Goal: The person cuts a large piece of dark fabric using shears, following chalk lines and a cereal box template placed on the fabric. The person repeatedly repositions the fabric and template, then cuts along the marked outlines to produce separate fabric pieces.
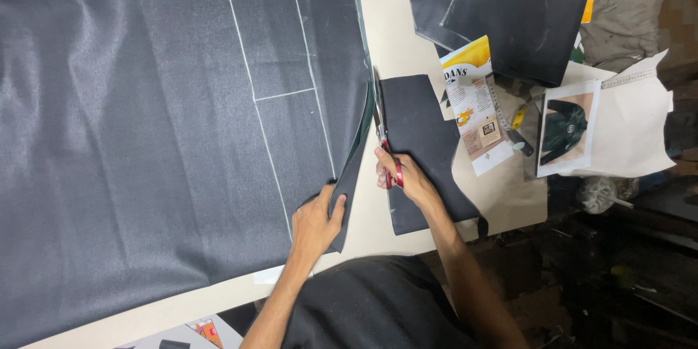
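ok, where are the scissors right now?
Head view, centre: red-handled scissors in the right hand, blades along the dark fabric edge, beside a cut black piece.

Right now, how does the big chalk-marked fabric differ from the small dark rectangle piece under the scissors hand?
The chalk-marked fabric is far larger, covering most of the table; the small dark rectangle piece lies beside it.
The big fabric bears white chalk lines; the small piece shows none.
The left hand grips the big fabric's lifted edge, with the scissors along that edge in the right hand; the small piece lies flat.
Both are dark cloth on the same table.
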